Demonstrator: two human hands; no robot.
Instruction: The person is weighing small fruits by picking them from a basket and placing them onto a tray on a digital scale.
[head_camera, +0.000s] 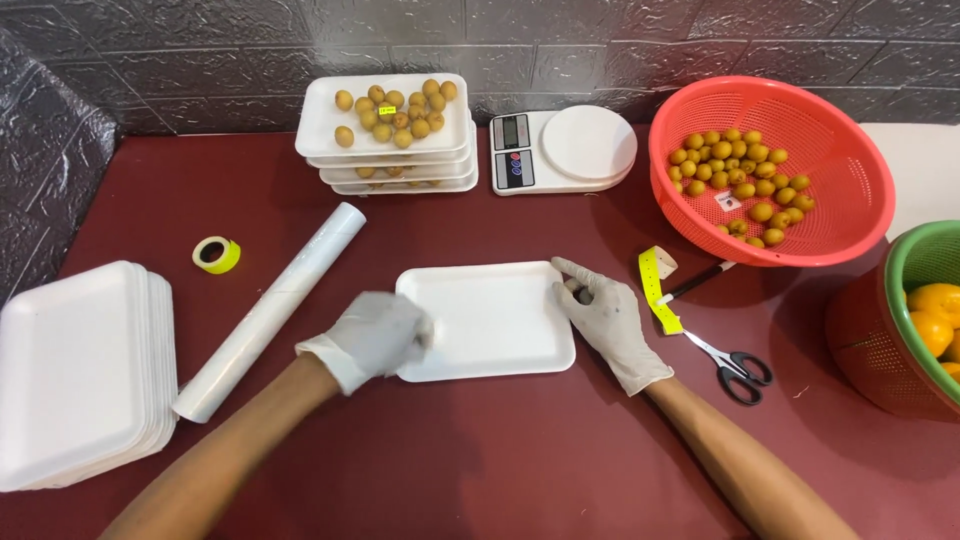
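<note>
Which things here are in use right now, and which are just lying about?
In use: left hand and right hand, both on the empty white tray.

Lying about: film roll, tape roll, scissors, scale, red basket, tray stack.

White foam tray, white-gloved hands, dark red table, red basket of yellow-brown fruit.

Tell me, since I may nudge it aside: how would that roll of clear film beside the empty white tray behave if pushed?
The roll of clear film is a long cylinder lying flat on the table, so it would probably roll if pushed sideways. Its smooth, glossy wrap may be slippery under the gloved left hand. It looks stiff enough to lift from one end.
</note>
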